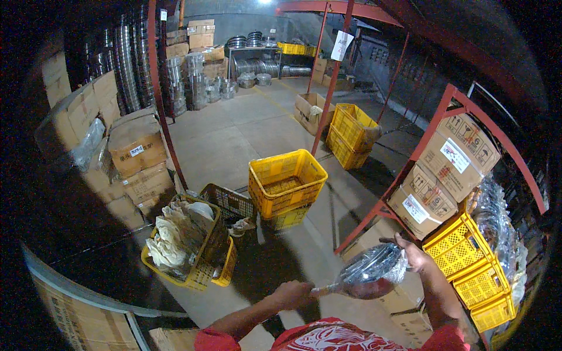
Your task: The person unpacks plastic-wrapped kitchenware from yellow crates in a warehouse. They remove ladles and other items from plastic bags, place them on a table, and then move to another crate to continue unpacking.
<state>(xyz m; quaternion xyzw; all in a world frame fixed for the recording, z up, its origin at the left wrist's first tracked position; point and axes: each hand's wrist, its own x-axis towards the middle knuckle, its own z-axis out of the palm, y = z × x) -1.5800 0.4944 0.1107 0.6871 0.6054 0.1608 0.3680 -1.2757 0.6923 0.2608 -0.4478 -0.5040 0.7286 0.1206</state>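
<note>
A dark, rounded pan wrapped in clear plastic is held out in front of my body, lying roughly level. Its light-brown handle points left, and my left hand is closed around the end of it. My right hand grips the pan's far right edge through the plastic, its fingers partly hidden behind the rim. Whether the pan is a frying pan or a wok I cannot tell. Beneath it sit cardboard boxes on the floor.
Stacked yellow crates stand ahead. A yellow basket of crumpled pale wrapping sits left. To the right, a red metal rack holds cartons, with yellow crates beside it. Boxes are piled at left; a red post rises there.
</note>
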